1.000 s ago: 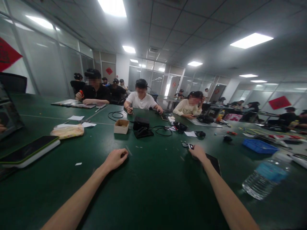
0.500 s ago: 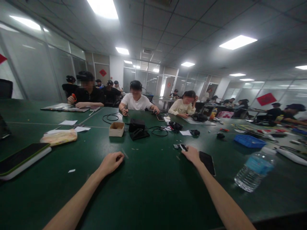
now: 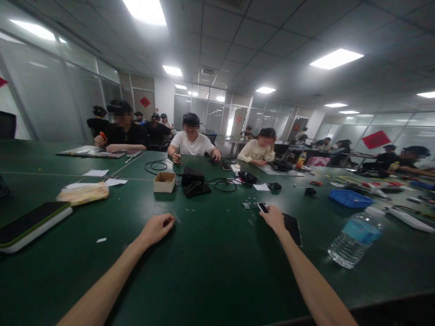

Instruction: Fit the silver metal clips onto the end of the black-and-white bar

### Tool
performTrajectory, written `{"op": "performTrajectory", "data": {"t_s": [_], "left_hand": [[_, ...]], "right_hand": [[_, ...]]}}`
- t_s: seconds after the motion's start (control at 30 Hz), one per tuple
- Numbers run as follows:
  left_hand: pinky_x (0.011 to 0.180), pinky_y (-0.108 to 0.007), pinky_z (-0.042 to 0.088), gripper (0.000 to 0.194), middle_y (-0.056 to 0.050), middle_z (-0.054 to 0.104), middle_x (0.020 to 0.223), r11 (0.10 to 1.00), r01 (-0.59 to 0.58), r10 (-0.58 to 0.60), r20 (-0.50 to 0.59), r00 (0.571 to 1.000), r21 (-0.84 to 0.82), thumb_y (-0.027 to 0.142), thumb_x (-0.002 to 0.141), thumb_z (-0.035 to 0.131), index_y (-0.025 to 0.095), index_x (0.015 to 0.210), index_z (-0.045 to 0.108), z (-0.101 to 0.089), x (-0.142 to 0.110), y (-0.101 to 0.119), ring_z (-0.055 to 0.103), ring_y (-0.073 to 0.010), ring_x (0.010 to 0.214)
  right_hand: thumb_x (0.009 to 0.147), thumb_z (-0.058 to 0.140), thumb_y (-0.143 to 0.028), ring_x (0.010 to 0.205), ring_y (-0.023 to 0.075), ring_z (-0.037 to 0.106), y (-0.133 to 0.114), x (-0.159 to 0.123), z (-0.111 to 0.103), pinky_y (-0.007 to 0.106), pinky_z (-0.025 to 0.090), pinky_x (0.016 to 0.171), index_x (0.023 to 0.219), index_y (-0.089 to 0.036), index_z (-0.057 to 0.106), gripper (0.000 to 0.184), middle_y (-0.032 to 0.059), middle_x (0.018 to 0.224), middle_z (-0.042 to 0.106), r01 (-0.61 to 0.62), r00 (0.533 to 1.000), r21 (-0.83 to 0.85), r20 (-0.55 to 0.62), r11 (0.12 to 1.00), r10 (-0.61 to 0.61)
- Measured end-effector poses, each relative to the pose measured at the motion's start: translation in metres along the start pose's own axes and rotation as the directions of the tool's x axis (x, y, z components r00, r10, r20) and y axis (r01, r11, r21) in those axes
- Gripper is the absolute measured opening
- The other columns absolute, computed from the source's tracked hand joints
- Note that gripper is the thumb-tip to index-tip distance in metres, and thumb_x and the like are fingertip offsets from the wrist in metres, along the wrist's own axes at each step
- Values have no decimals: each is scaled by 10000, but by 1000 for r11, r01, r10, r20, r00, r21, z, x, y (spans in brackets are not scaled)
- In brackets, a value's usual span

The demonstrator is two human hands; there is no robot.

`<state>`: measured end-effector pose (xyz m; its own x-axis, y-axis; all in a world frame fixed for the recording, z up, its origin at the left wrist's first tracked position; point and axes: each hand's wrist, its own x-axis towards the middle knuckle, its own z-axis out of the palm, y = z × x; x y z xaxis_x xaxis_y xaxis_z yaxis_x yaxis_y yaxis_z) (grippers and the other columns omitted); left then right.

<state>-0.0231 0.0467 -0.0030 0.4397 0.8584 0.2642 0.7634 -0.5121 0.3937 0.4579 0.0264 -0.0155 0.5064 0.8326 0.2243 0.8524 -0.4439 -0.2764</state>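
My left hand (image 3: 157, 228) rests on the green table (image 3: 210, 271) with its fingers curled into a loose fist; what is inside, if anything, is hidden. My right hand (image 3: 273, 217) lies stretched forward with its fingertips on a small dark rectangular part (image 3: 262, 208). A black phone (image 3: 292, 227) lies flat just right of that hand. A few tiny pieces (image 3: 246, 205) sit on the table left of the small part.
A cardboard box (image 3: 164, 182) and a black device with cables (image 3: 193, 183) stand ahead. A tablet (image 3: 30, 219) and a bagged item (image 3: 83, 192) lie at left. At right are a water bottle (image 3: 355, 238) and a blue tray (image 3: 348, 198). Several people sit across the table.
The view has turned slightly right, shifting everything left in frame. Both hands stay in place on the table.
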Motion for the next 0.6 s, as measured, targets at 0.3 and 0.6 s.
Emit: {"op": "performTrajectory", "data": {"t_s": [0.3,0.6], "left_hand": [[678,-266,458,243,-23,695,818,1000,-5,5,-13,1000,-14,344,837,450,204,870,646,-3,0,4,627,-166,723],[674,-256,451,246,-23,691,820,1000,-12,12,-18,1000,-26,341,845,445,201,882,644,-1,0,2,631,-169,737]], "right_hand": [[750,577,-387,911,240,602,0,0,1,289,442,733,1013,-161,630,350,107,1000,618,11,1000,10,-28,1000,-11],[752,587,-333,947,241,574,-8,-6,5,293,429,781,1036,-142,580,342,118,1033,576,49,994,10,-94,999,-48]]}}
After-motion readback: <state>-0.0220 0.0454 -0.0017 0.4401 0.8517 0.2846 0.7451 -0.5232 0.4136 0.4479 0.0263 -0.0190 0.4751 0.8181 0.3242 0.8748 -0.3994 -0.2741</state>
